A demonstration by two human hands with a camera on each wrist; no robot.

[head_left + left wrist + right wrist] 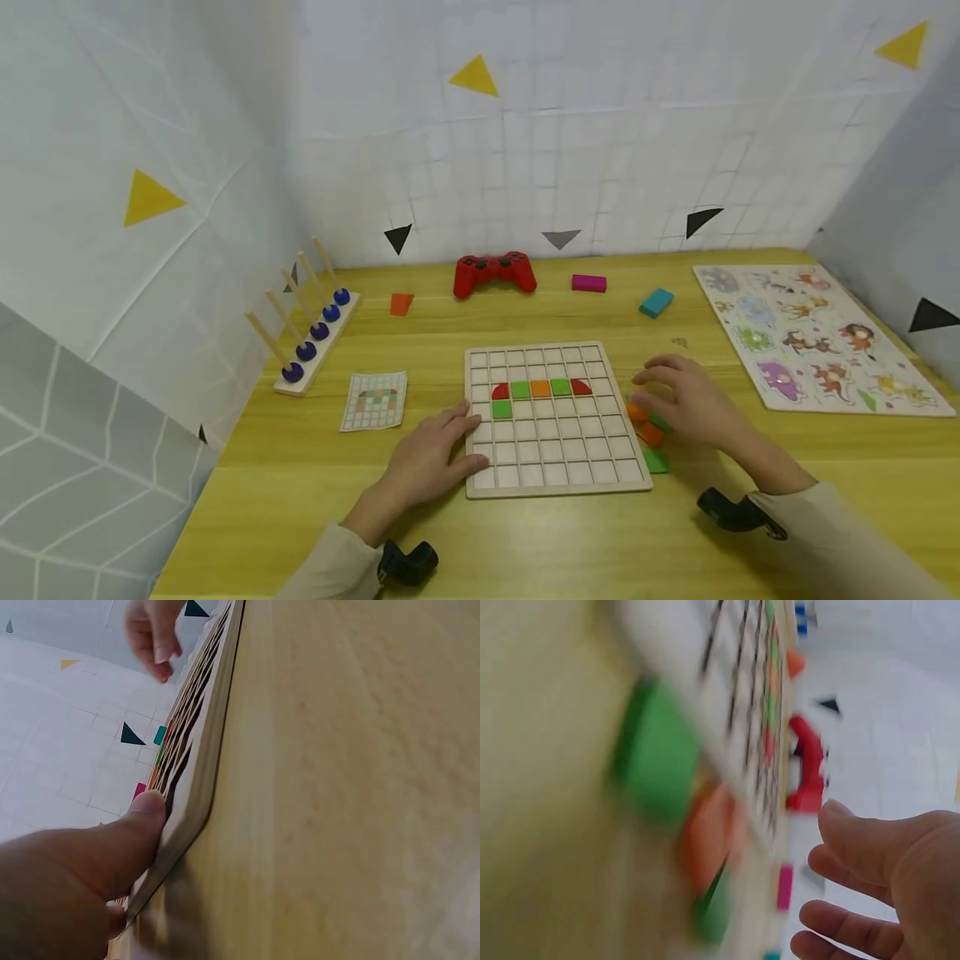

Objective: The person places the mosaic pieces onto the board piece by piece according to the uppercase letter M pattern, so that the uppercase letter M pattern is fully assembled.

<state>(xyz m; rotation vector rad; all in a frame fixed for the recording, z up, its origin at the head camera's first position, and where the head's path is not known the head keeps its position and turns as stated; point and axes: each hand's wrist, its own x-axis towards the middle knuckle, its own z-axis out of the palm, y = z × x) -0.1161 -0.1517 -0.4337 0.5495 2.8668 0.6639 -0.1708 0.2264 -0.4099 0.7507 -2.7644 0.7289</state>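
A wooden grid board (551, 493) lies in the middle of the table. In its upper rows sit green squares (521, 390), an orange square (541, 389) and two red quarter-round pieces (581, 387). My left hand (429, 457) rests at the board's left edge, thumb and fingertips touching the rim. My right hand (693, 402) hovers over the loose pieces beside the board's right edge, fingers loosely bent and apart, holding nothing. Under it are orange pieces (649, 433) and a green piece (656, 462), partly hidden by the hand in the head view.
Left of the board lies a pattern card (375, 402), with a peg stand (318, 358) behind it. Toward the back are an orange block (401, 304), red game controller (495, 273), magenta block (588, 283) and teal block (657, 302). An animal puzzle board (817, 342) lies right.
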